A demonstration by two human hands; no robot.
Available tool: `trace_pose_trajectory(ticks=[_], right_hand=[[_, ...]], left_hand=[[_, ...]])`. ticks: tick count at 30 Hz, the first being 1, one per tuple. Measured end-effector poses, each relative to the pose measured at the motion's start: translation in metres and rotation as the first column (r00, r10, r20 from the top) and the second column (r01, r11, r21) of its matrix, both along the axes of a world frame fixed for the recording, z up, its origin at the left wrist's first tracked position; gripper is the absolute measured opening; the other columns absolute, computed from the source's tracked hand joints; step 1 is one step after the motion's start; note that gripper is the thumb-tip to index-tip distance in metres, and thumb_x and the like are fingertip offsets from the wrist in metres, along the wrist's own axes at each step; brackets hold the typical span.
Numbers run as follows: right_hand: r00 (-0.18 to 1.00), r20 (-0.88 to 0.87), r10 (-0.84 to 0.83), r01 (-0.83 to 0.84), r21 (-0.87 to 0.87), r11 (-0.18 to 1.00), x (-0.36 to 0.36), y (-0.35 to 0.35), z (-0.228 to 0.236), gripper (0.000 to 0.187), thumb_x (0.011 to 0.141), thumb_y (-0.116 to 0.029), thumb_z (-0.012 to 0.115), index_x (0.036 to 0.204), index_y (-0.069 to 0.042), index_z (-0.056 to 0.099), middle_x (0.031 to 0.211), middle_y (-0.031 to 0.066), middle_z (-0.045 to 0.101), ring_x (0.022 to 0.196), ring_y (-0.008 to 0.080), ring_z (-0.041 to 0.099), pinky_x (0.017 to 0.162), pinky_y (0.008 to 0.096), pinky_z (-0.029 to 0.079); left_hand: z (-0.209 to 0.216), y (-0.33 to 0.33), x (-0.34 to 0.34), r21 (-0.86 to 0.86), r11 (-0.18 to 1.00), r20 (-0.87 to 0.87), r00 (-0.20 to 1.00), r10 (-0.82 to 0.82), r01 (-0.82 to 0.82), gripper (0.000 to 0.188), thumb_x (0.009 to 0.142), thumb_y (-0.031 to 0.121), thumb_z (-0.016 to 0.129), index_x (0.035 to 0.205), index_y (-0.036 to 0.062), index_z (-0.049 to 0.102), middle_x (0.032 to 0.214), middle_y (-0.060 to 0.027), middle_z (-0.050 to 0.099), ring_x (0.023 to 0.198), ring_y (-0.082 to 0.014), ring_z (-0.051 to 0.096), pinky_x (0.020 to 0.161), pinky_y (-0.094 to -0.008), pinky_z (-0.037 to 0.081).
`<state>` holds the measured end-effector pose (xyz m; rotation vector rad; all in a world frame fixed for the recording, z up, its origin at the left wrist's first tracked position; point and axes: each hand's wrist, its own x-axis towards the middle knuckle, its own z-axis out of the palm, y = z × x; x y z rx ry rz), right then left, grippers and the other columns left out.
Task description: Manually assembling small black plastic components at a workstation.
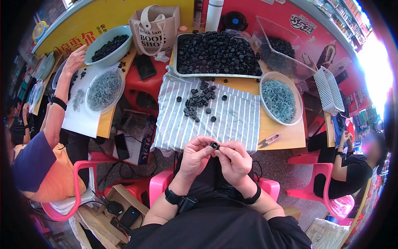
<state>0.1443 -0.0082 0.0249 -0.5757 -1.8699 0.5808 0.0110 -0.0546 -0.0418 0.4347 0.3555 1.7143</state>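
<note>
Between both hands, just in front of the table's near edge, is a small round black plastic part [214,145]. My left hand [195,157] pinches it between thumb and fingers. The fingertips of my right hand [235,162] are closed at its right side; any smaller piece between them is hidden. Beyond the hands, a grey striped cloth [170,130] covers part of the table, with a loose pile of similar black parts [200,99] on it. A large tray [253,76] behind the cloth is heaped with more of them.
Right of the cloth stands a round tub [299,114] of fine grey-green pieces, with pink-handled thread snips [269,140] nearer. A canvas tote bag [154,29], white bottle [214,14] and clear bin [286,58] stand behind. Other people sit left [35,166] and right [346,170].
</note>
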Motion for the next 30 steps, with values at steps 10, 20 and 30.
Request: trace_pose_trajectory(ticks=[10,20,30], right_hand=[[0.999,0.051,-0.007,0.007,0.000,1.000,0.001,0.000,-0.001,0.022,0.077,0.011,0.077,0.096,0.002,0.069,0.092,0.0130,0.067,0.077,0.0212,0.068,0.065,0.0289,0.056],[0.998,0.046,0.036,-0.038,0.052,0.998,0.003,0.003,-0.012,0.026,0.076,0.012,0.078,0.097,-0.001,0.070,0.085,0.0091,0.063,0.069,0.0164,0.062,0.059,0.0261,0.052],[0.998,0.048,0.033,-0.038,0.093,0.995,-0.001,0.003,-0.012,0.023,0.077,0.010,0.079,0.095,0.000,0.069,0.082,0.0088,0.062,0.068,0.0173,0.061,0.056,0.0264,0.049]], left_hand=[[-0.003,0.000,0.000,0.018,1.000,-0.007,1.000,0.000,0.000,0.021,0.093,-0.003,0.066,0.115,-0.0033,0.065,0.112,-0.0173,0.070,0.101,-0.0211,0.070,0.088,-0.0313,0.058],[0.004,0.000,0.000,0.045,0.999,-0.033,0.999,0.005,-0.003,0.021,0.092,-0.005,0.066,0.112,-0.0025,0.070,0.112,-0.0157,0.068,0.104,-0.0224,0.068,0.092,-0.0308,0.055],[0.004,0.000,0.001,0.052,0.999,-0.039,0.999,0.012,-0.010,0.022,0.092,-0.004,0.066,0.113,-0.0017,0.071,0.111,-0.0154,0.068,0.105,-0.0228,0.067,0.091,-0.0304,0.055]])
